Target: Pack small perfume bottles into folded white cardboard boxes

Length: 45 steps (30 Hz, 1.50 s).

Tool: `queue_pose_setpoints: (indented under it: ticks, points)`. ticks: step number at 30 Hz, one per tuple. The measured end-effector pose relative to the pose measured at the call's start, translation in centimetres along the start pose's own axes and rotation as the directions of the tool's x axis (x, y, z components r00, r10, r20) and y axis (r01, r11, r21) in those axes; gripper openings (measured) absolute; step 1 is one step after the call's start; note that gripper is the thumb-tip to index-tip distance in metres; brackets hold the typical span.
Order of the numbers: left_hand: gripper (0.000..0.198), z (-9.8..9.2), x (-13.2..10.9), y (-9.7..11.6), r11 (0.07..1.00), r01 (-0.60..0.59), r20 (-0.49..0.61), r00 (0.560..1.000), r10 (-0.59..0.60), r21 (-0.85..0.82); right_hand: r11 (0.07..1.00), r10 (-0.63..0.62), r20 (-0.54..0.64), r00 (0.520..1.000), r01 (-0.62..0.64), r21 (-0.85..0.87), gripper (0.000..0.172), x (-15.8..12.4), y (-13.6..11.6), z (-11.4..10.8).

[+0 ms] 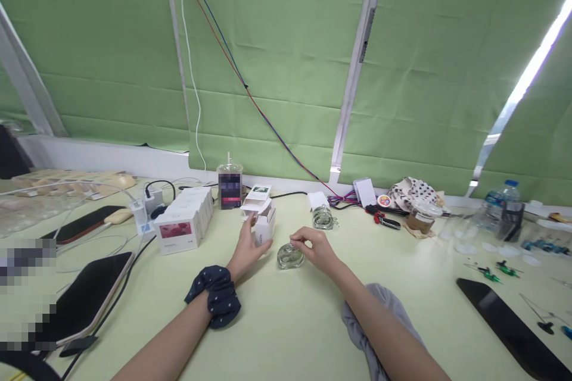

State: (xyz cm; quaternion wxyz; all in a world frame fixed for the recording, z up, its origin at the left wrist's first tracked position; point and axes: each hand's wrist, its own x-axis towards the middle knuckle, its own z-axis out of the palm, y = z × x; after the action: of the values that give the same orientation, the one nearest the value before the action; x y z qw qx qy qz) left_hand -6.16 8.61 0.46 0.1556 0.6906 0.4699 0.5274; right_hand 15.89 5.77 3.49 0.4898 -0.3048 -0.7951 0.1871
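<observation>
My left hand point(250, 248), a dark dotted scrunchie around its wrist, grips a small white box point(265, 227) between thumb and fingers. Beside it, my right hand point(316, 248) pinches the top of a small clear rounded glass bottle point(289, 258) that is at the table surface. Just behind the held box lies another white box with a green picture point(259, 192); its flaps look open. A similar glass bottle point(322, 218) is farther back, next to a white piece of card point(318, 200).
A row of white boxes point(179, 232) stands at left, near a phone point(84, 292), chargers and cables. A lidded drink cup point(230, 187) is at the back. Rightward are red-handled pliers point(383, 219), a food tub point(422, 217), a water bottle point(494, 208) and a dark slab point(509, 321).
</observation>
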Motion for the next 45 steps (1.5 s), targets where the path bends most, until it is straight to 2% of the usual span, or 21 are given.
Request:
queue_pose_setpoints:
  ticks: [4, 8, 11, 18, 23, 27, 32, 39, 45]
  points:
    - [0.087, -0.4, -0.2, 1.8, 0.981, -0.121, -0.201, 0.968, 0.151, 0.152, 1.0, -0.014, -0.003, 1.0, 0.014, -0.009, 0.017, 0.1, -0.1, 0.0]
    - [0.078, -0.4, -0.5, 3.2, 0.944, -0.209, -0.287, 0.916, 0.28, 0.254, 0.998, -0.044, 0.005, 0.999, 0.044, -0.04, 0.018, 0.1, -0.3, -0.1]
    - [0.073, 0.0, -0.7, 3.3, 0.941, -0.227, -0.269, 0.917, 0.294, 0.251, 0.998, -0.034, 0.011, 0.999, 0.035, -0.045, 0.018, 0.2, -0.4, -0.1]
    - [0.072, 0.3, -0.4, 1.7, 0.966, -0.193, -0.234, 0.945, 0.23, 0.172, 1.0, 0.015, 0.0, 1.0, -0.015, 0.006, 0.017, 0.1, 0.1, 0.1]
    - [0.07, 0.2, -0.4, 1.7, 0.958, -0.214, -0.223, 0.941, 0.254, 0.189, 0.997, 0.052, 0.003, 0.999, -0.052, 0.053, 0.011, 0.1, 0.2, 0.3]
    - [0.068, 0.3, -0.5, 1.6, 0.967, -0.191, -0.207, 0.952, 0.224, 0.168, 0.997, 0.038, 0.022, 0.999, -0.04, 0.071, 0.009, 0.2, 0.0, 0.5]
    - [0.068, 0.3, -0.5, 1.2, 0.974, -0.169, -0.189, 0.962, 0.195, 0.149, 0.987, 0.086, 0.038, 0.996, -0.09, 0.133, 0.016, 0.1, 0.1, 0.6]
    - [0.07, 0.2, -0.5, 1.2, 0.972, -0.179, -0.187, 0.961, 0.206, 0.15, 0.981, 0.093, 0.048, 0.994, -0.1, 0.169, 0.02, 0.0, 0.5, 0.5]
    - [0.071, 0.2, -0.3, 1.7, 0.951, -0.244, -0.209, 0.936, 0.283, 0.192, 0.968, 0.118, 0.068, 0.991, -0.13, 0.216, 0.025, -0.1, 0.8, 0.6]
